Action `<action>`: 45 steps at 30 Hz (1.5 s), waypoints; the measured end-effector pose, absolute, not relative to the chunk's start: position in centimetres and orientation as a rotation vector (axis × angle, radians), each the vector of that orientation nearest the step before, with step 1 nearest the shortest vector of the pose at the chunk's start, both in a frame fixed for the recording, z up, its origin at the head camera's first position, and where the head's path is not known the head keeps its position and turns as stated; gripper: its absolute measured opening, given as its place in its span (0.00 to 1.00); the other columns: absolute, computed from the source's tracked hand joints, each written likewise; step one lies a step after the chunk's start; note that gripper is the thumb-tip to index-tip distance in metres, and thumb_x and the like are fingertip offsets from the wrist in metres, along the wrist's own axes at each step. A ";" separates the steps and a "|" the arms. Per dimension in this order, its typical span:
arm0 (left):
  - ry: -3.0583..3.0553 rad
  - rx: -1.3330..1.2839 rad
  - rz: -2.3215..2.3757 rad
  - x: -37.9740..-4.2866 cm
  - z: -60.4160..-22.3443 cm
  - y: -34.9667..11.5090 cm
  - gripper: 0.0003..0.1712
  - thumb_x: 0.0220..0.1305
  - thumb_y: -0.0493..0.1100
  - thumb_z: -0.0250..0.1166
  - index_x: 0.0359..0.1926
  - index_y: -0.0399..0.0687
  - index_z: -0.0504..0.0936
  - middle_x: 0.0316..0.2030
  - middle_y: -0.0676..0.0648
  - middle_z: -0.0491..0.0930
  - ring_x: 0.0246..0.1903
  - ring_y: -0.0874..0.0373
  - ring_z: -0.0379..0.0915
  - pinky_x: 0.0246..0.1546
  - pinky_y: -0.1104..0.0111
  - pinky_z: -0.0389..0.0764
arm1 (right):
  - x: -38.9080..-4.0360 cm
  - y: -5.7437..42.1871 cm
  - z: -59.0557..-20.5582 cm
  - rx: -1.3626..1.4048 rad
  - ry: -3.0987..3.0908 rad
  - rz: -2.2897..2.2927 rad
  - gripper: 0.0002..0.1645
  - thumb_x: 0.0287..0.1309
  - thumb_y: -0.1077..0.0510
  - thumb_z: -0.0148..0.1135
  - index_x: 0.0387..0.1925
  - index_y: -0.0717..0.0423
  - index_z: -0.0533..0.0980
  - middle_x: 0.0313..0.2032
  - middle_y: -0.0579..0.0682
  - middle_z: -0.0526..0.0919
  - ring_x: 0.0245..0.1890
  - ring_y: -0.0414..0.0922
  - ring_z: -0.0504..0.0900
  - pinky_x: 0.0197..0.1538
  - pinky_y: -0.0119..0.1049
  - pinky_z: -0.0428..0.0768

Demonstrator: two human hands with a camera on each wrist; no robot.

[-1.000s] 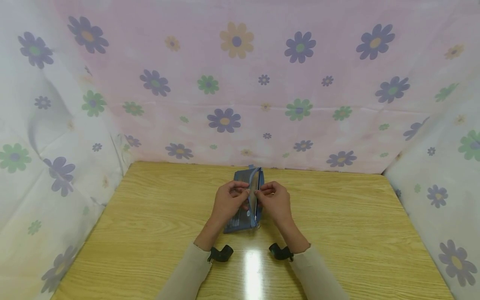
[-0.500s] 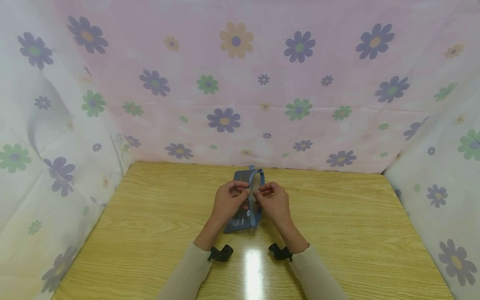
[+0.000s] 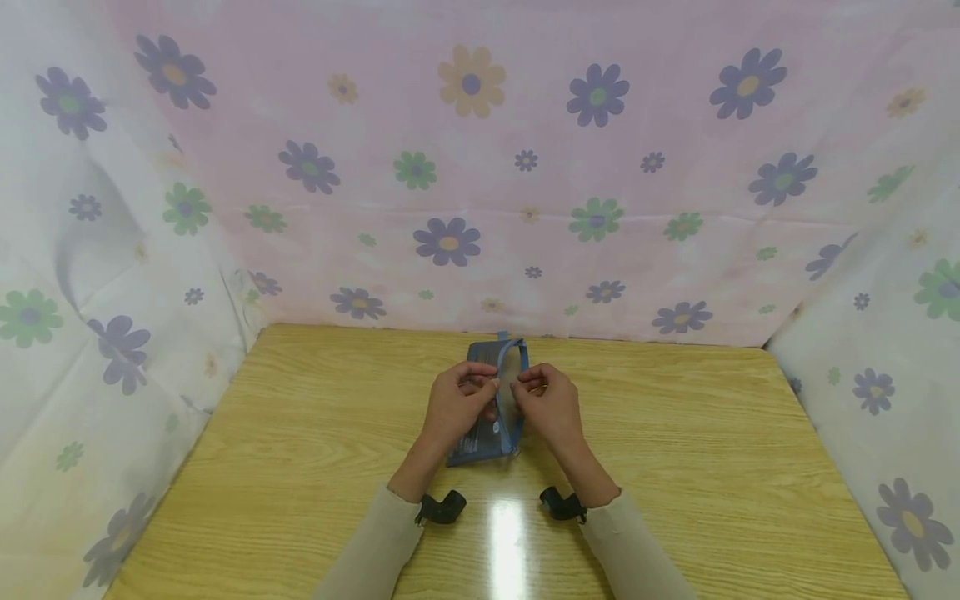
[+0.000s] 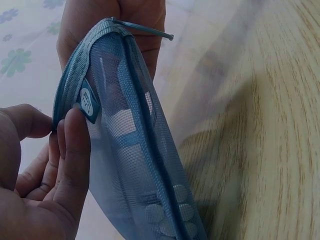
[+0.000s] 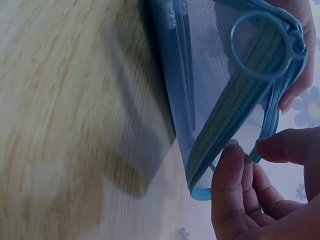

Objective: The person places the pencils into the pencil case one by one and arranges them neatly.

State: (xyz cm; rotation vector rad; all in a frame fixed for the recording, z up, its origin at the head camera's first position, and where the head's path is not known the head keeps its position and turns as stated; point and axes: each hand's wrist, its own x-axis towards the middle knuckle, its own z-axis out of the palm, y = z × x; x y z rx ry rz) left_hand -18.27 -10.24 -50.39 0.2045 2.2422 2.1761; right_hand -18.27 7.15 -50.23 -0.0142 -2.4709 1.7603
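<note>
A blue mesh zipper pouch [image 3: 483, 433] stands tilted on the table between both hands, its mouth spread apart. The left hand [image 3: 456, 400] pinches the left zipper edge between thumb and fingers, beside a small printed tag [image 4: 89, 101]. The right hand [image 3: 551, 404] pinches the opposite zipper edge with thumb and index finger. A round blue pull ring [image 5: 261, 46] hangs at the near end of the zipper. Through the mesh show pale round shapes [image 4: 170, 215] and slim pen-like items [image 5: 182, 60]; their kind is blurred.
The wood-grain table [image 3: 322, 417] extends to both sides of the pouch. A floral cloth [image 3: 480, 150] hangs close behind its back edge and along both sides. Black wrist cameras [image 3: 444, 507] sit at the cuffs.
The pouch's mouth has widened, its zipper edges bowing farther apart at the far end. Since half a second ago the right hand has shifted only slightly; the left has stayed in place.
</note>
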 end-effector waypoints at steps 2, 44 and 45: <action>2.240 0.210 2.184 -18.3 -50.4 -10.2 0.13 0.72 0.34 0.69 0.54 0.33 0.85 0.38 0.37 0.83 0.24 0.52 0.81 0.27 0.51 0.91 | -18.3 7.4 -50.1 -0.011 -2.481 1.730 0.06 0.64 0.62 0.71 0.41 0.60 0.84 0.34 0.55 0.87 0.27 0.45 0.86 0.28 0.33 0.87; 2.602 0.357 1.724 -18.6 -50.7 -6.6 0.12 0.70 0.34 0.69 0.51 0.34 0.84 0.31 0.47 0.84 0.17 0.60 0.81 0.19 0.68 0.87 | -18.1 14.8 -50.8 0.042 -2.638 1.359 0.11 0.71 0.62 0.62 0.49 0.62 0.82 0.38 0.55 0.85 0.33 0.48 0.83 0.35 0.37 0.83; 2.611 0.361 1.709 -18.6 -50.7 -6.5 0.12 0.70 0.34 0.69 0.51 0.33 0.84 0.30 0.47 0.84 0.17 0.60 0.81 0.19 0.68 0.86 | -18.1 14.9 -50.8 0.049 -2.636 1.358 0.11 0.70 0.62 0.62 0.49 0.62 0.82 0.38 0.55 0.85 0.33 0.48 0.83 0.34 0.37 0.83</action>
